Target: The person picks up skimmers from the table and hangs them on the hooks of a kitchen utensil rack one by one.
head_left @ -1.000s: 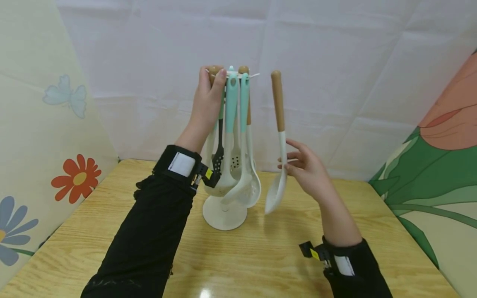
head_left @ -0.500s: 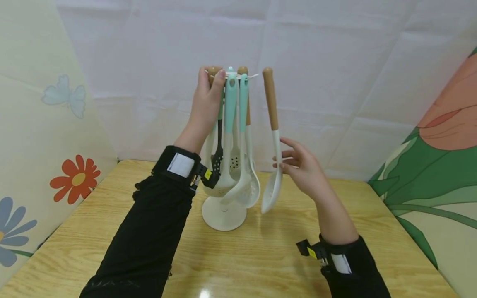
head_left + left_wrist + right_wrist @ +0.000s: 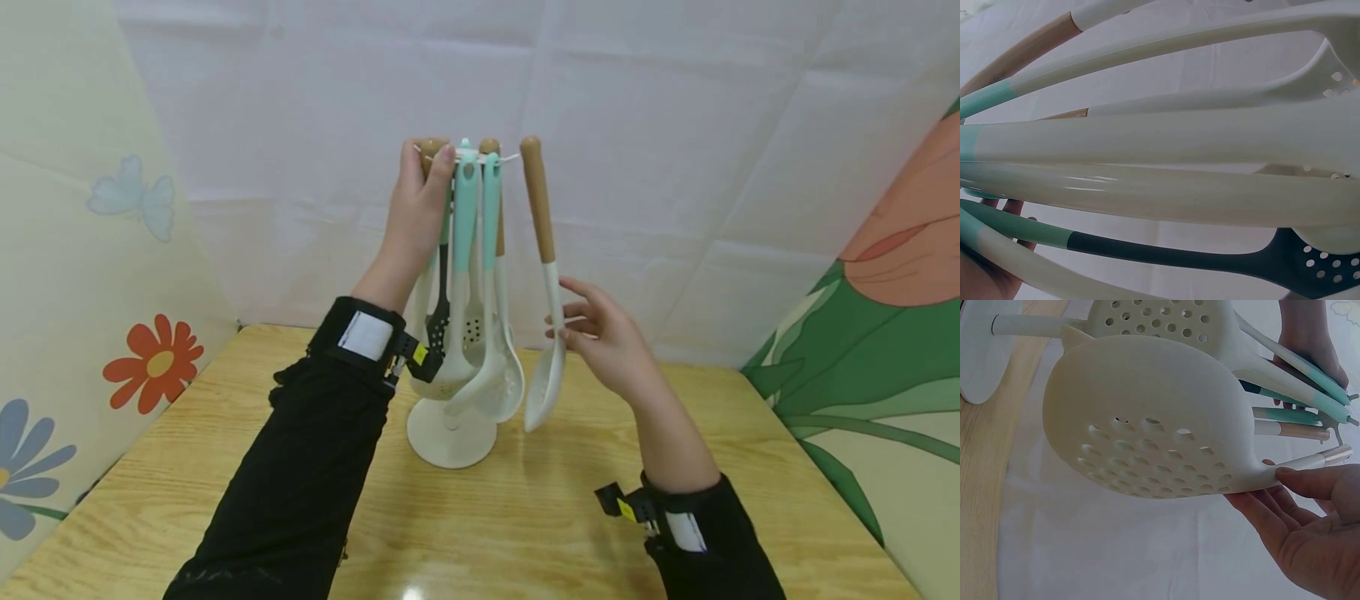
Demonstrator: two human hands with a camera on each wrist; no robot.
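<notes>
While a round utensil rack (image 3: pixel 452 433) stands at the middle of a wooden table (image 3: pixel 525 517), its top is gripped by the left hand (image 3: pixel 417 208), fingers curled over the hanging handles. At three o'clock of the rack, a slotted spoon (image 3: pixel 544 283) with a wooden handle is pinched at its white neck by the right hand (image 3: pixel 606 337), handle tip level with the hooks. The hook could be missed and the spoon dropped, since only fingertips hold it; the rack could be tipped.

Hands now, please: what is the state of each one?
Left hand: grips the top of the utensil rack.
Right hand: pinches the slotted spoon.
</notes>
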